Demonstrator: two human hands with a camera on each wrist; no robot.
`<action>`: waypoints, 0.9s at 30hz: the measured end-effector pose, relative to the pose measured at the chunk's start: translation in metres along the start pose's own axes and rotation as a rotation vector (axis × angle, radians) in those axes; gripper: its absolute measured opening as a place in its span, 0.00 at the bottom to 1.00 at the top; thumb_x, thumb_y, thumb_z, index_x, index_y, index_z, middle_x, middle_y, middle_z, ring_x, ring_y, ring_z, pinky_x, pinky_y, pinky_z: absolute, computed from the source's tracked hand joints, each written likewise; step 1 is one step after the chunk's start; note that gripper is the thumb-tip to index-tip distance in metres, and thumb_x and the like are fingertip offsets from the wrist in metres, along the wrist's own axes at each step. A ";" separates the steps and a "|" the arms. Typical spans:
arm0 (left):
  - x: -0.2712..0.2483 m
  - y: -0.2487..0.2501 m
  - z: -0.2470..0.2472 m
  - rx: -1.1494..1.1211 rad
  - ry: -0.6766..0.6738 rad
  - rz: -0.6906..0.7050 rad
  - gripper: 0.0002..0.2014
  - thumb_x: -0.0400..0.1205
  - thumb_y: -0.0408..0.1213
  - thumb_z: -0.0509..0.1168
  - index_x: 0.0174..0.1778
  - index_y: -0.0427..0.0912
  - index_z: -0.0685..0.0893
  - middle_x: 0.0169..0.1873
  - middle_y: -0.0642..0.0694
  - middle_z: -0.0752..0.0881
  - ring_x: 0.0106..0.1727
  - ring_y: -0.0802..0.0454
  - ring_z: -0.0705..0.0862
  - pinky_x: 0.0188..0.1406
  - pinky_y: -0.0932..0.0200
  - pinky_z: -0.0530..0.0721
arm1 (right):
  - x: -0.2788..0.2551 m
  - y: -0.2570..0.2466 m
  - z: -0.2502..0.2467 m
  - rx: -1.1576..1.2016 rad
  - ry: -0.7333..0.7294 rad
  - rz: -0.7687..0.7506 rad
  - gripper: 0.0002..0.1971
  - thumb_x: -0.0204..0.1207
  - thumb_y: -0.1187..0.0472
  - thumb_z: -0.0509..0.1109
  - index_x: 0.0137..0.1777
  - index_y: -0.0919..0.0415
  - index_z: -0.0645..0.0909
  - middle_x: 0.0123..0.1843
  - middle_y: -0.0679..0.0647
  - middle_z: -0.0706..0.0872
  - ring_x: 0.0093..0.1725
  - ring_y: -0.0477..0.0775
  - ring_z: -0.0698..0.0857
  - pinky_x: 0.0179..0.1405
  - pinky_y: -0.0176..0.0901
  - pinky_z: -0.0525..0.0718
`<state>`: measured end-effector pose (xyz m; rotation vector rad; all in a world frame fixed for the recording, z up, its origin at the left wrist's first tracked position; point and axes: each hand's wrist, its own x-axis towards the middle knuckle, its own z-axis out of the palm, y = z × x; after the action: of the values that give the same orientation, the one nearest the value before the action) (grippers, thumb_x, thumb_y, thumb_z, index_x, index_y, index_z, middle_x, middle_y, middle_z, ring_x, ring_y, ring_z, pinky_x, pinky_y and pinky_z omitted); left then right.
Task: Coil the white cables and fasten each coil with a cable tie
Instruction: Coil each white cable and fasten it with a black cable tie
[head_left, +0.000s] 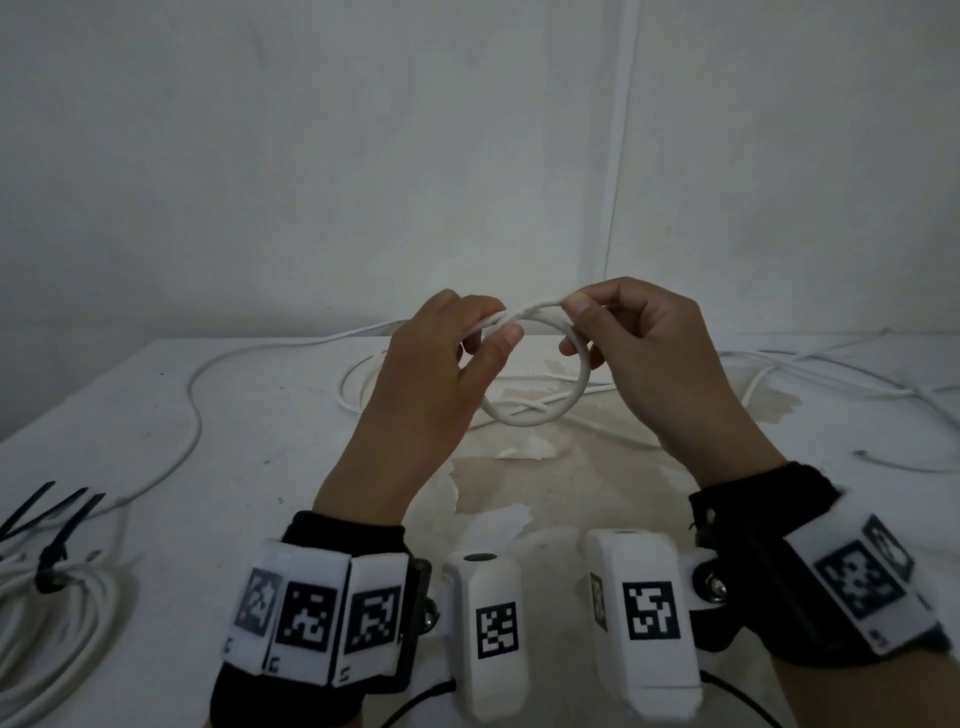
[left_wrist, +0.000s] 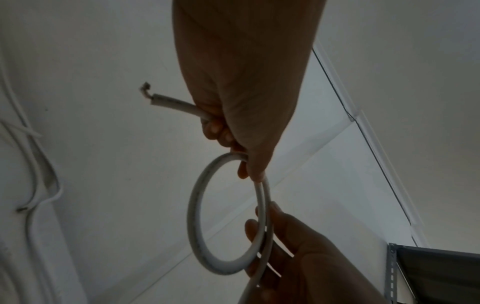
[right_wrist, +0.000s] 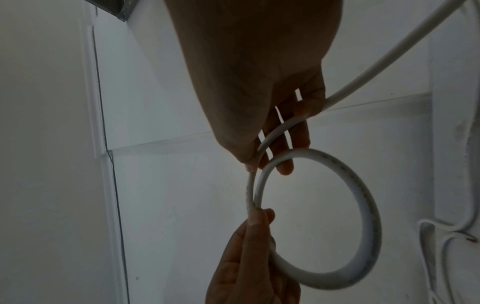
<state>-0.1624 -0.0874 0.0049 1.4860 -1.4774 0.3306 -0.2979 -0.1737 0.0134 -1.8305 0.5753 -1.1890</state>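
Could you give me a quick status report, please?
Left hand and right hand both grip the white cable, first loop formed. Loose cables beneath; nothing blocking.

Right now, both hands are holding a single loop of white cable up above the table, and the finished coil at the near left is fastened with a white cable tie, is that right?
Nearly. The left hand and right hand do hold the loop of white cable above the table, but the head view shows the finished coil fastened with a black cable tie, not white.
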 end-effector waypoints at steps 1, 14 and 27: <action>0.000 -0.001 -0.001 0.004 0.014 0.000 0.15 0.79 0.46 0.60 0.47 0.37 0.84 0.31 0.63 0.70 0.36 0.75 0.74 0.36 0.80 0.69 | 0.000 -0.001 -0.001 -0.010 -0.022 -0.013 0.07 0.78 0.60 0.66 0.39 0.52 0.83 0.28 0.46 0.87 0.27 0.37 0.82 0.31 0.30 0.80; 0.001 0.012 -0.006 -0.233 0.060 -0.274 0.08 0.75 0.43 0.70 0.32 0.48 0.81 0.26 0.54 0.78 0.27 0.63 0.74 0.28 0.73 0.70 | 0.001 -0.002 -0.005 0.115 -0.211 0.011 0.10 0.82 0.62 0.59 0.39 0.54 0.76 0.28 0.49 0.86 0.35 0.48 0.86 0.44 0.42 0.85; -0.002 0.008 -0.001 -0.196 -0.095 -0.300 0.06 0.80 0.40 0.65 0.37 0.55 0.81 0.29 0.58 0.80 0.30 0.68 0.76 0.31 0.75 0.71 | 0.004 0.017 -0.003 -0.022 -0.085 -0.090 0.13 0.79 0.69 0.63 0.39 0.50 0.76 0.37 0.47 0.86 0.38 0.38 0.85 0.39 0.24 0.77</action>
<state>-0.1698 -0.0836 0.0070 1.5516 -1.2940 -0.0653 -0.2976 -0.1873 0.0015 -1.9328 0.4634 -1.1623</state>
